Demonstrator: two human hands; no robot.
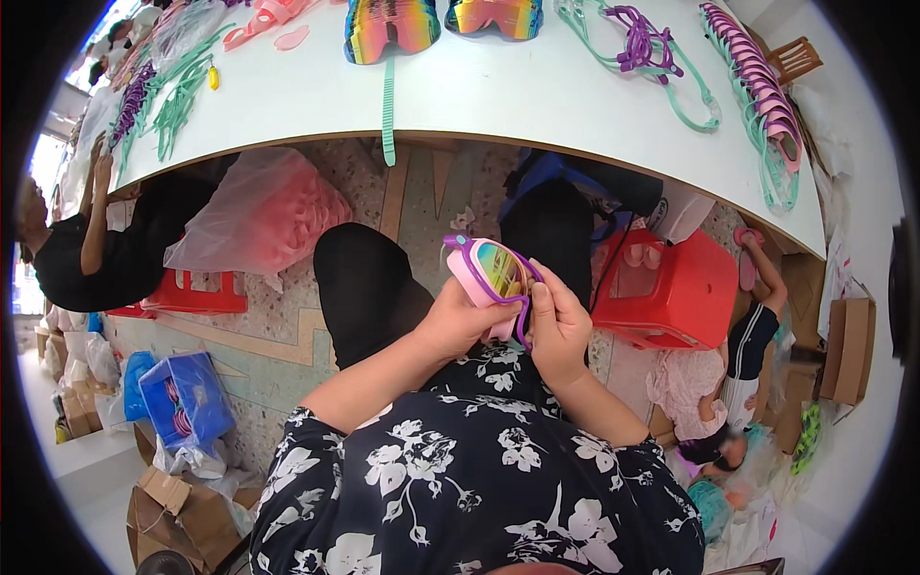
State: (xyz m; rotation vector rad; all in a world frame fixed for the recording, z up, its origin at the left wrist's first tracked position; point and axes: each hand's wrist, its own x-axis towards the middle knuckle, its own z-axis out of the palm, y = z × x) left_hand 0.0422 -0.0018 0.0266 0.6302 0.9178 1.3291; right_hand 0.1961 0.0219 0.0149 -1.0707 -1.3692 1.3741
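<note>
Over my lap I hold a pair of swim goggles (500, 266) with rainbow mirrored lenses, a pink body and a purple frame. My left hand (456, 318) is closed around the pink side, its thumb lying across the lower part. At the other end, my right hand (560, 328) pinches the purple frame (525, 326) between thumb and fingers. The goggles are tilted, and part of them is hidden by my fingers. On the white table (287, 91) ahead lie two larger mirrored goggles (391, 34), with a green strap (388, 115) hanging over the edge.
Green straps (177, 115) lie at the table's left; purple frames (647, 43) and a row of pink goggles (767, 96) at its right. Below are a bag of pink parts (278, 206), red stools (671, 297) and a blue crate (187, 398). A person (96, 230) sits at left; others are at right.
</note>
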